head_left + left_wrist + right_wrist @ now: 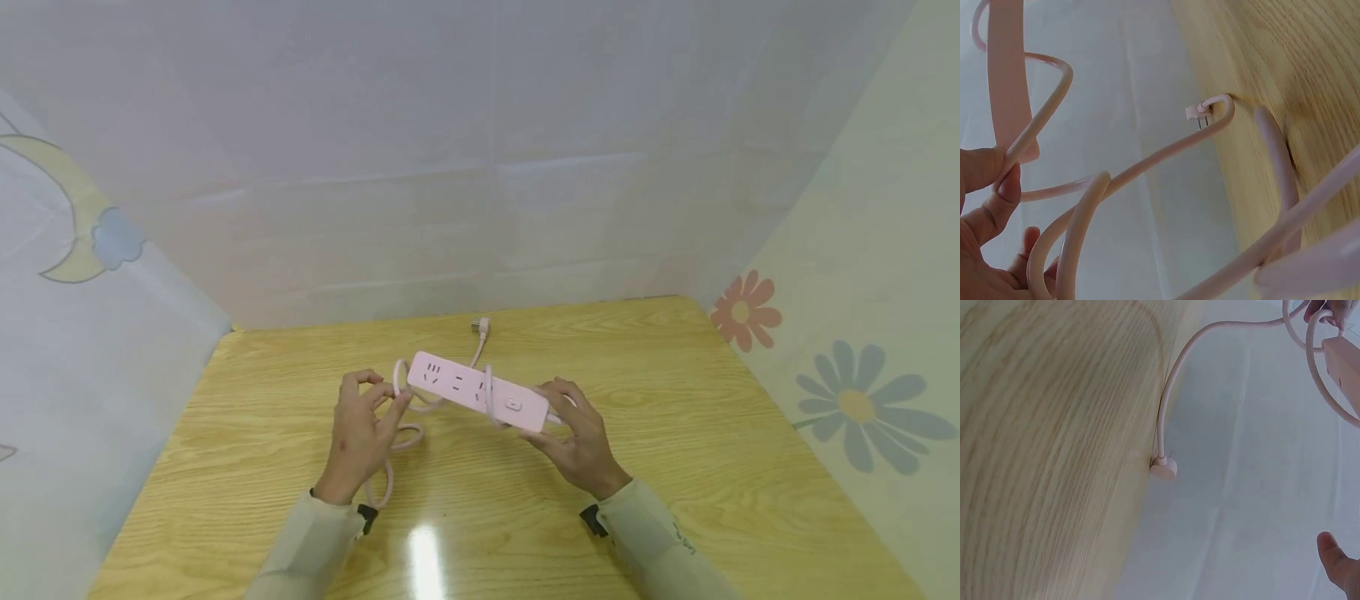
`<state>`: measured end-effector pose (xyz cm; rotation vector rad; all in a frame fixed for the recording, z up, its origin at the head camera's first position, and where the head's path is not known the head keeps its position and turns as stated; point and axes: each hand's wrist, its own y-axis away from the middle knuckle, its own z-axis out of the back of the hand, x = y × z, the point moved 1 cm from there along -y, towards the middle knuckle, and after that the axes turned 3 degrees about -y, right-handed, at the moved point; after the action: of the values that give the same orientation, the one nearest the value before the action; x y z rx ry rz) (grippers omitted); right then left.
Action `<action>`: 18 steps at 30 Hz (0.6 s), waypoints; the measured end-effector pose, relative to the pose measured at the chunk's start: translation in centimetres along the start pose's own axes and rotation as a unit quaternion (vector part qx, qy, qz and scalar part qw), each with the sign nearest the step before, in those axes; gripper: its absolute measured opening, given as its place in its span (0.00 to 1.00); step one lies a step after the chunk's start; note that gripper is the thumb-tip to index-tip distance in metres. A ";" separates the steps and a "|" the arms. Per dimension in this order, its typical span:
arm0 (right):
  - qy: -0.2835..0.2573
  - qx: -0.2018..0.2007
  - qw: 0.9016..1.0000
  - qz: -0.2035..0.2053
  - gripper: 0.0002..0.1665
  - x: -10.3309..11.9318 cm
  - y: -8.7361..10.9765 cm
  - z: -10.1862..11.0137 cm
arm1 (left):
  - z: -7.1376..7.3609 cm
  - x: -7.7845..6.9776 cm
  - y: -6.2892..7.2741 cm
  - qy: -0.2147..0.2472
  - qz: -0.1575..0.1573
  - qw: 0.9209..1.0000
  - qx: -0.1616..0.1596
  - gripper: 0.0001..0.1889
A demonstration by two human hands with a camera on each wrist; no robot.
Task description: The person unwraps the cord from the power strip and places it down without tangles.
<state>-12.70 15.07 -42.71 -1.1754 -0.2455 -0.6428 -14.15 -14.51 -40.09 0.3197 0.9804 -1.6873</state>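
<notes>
A pink power strip (465, 385) is held above the table, tilted with its left end higher in the head view. My right hand (577, 437) grips its right end, by the switch. With thumb and forefinger my left hand (360, 433) pinches the pink cord (1054, 100) near the strip's left end. One turn of cord passes around the strip's middle. More cord (408, 437) hangs in loops below the left hand. The plug (482, 327) lies toward the table's back edge, its prongs visible in the left wrist view. In the right wrist view only part of the right hand shows.
The wooden table (285, 400) has a pale sheet (480, 167) behind it. Printed side sheets stand left and right, with a moon (82, 217) and flowers (857, 406). A bright reflection lies near the front of the table.
</notes>
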 end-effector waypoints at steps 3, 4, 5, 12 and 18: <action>0.000 0.002 1.000 0.002 0.33 0.0 0.0 0.0 | 0.1 0.1 -0.3 -0.008 0.004 1.000 -0.005 0.08; 0.000 0.004 1.000 0.000 0.33 0.0 0.0 0.0 | 0.1 0.1 -0.4 -0.009 0.004 1.000 -0.006 0.09; 0.001 0.005 1.000 -0.001 0.32 0.0 -0.1 0.1 | 0.2 0.1 -0.5 -0.011 0.004 1.000 -0.007 0.09; -0.003 0.006 1.000 -0.008 0.32 0.1 0.0 0.3 | 0.4 0.5 -1.0 0.011 0.027 1.000 -0.007 0.08; -0.012 0.012 1.000 -0.012 0.33 0.0 0.1 0.4 | 0.3 0.6 -1.3 0.010 0.040 0.999 -0.009 0.08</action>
<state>-12.59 15.45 -42.65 -1.1587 -0.2880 -0.6452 -15.42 -15.09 -39.74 0.3589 0.9848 -1.6043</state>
